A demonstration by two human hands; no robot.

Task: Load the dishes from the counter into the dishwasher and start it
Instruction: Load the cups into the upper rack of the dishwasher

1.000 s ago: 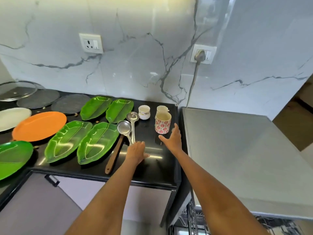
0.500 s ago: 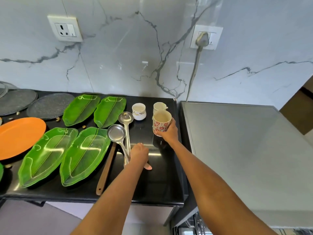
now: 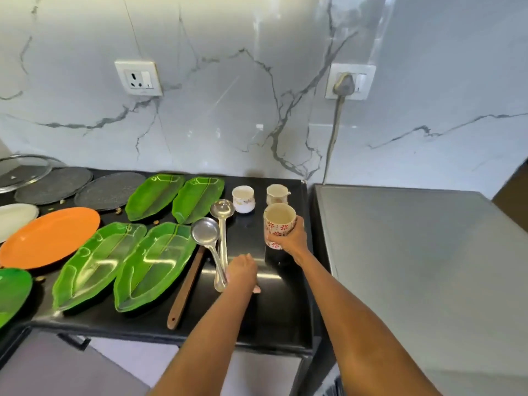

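Lifted since before, the empty floral cup [image 3: 279,222] sits in right-hand fingers [image 3: 288,238].

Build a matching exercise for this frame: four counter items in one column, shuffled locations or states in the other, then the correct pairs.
Items:
1. red-flowered cup
2. steel ladles
3. orange plate
4. wooden-handled utensil

States:
A. lies untouched, its head hidden under a ladle
B. gripped in the right hand
C. handle ends under the left hand
D. flat on the counter, left of the green leaf plates

Pairs: 1-B, 2-C, 3-D, 4-A
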